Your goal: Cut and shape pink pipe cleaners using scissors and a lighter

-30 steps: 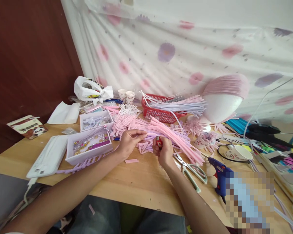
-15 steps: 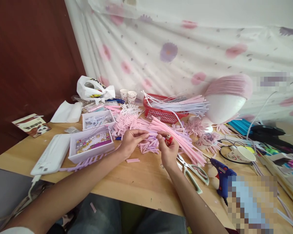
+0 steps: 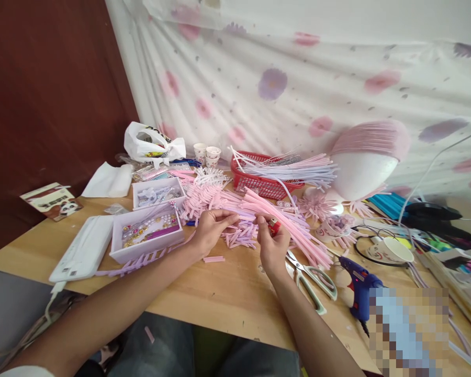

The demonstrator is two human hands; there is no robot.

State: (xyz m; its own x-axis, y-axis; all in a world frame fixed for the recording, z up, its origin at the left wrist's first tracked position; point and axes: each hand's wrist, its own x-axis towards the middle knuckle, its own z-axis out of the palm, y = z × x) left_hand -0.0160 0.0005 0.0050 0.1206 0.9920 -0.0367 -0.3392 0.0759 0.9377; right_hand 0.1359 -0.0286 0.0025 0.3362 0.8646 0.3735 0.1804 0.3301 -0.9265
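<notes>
Left hand: reaches in over the table, thumb and forefinger of the left hand [image 3: 207, 231] drawn together at the tips; whether they pinch something small cannot be told.
Right hand: the right hand [image 3: 273, 245] has its fingers curled around a red lighter [image 3: 273, 226], with thumb and forefinger pointing toward the left fingertips; the two hands are near each other but apart.
Red lighter: in the right fist, above the table, partly covered by the fingers.
Purple pieces: the short purple pieces [image 3: 239, 236] lie in a loose pile between and below the hands.
Pink stems: a bundle of long pink stems [image 3: 308, 245] slants across the table, just beyond the right hand.
Pink heap: many short pink pieces [image 3: 200, 203] are piled beyond the left hand.
Loose pink piece: one short pink piece [image 3: 214, 259] lies on bare wood [image 3: 220, 298] near the left wrist.
Scissors: the scissors [image 3: 299, 266] rest just beside the right wrist, handles toward the person.
Glue gun: a blue glue gun [image 3: 359, 285] lies farther right.
Bead box: a white box [image 3: 147, 251] of beads sits left of the left hand.
Basket: a red basket [image 3: 255, 184] holding pale stems stands behind the bundle.
Head form: a white head form [image 3: 363, 175] wears a pink covering [image 3: 371, 140], right of the basket.
</notes>
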